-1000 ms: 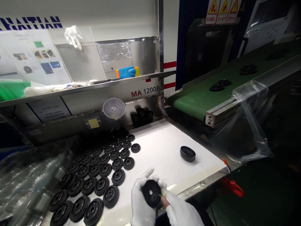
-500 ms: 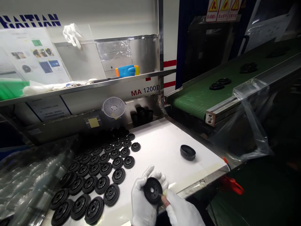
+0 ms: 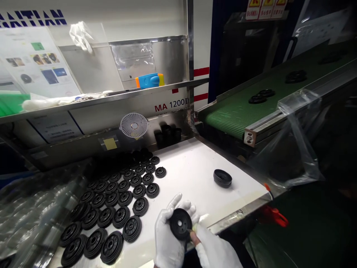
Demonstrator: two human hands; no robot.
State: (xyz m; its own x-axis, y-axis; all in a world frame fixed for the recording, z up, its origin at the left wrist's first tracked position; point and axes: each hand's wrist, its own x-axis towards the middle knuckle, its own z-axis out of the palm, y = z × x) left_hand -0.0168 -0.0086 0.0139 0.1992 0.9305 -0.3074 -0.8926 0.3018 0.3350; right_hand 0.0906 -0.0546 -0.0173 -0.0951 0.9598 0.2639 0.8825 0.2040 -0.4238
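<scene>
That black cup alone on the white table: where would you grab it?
Come down from above and pinch the round side wall of the black cup between the fingers. It stands alone on the white table, so nothing blocks either side, and its raised wall gives an easy edge.

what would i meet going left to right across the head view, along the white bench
clear plastic sheeting → rows of black rubber discs → left hand holding a black rubber disc → black rubber cup → red plastic part
</scene>
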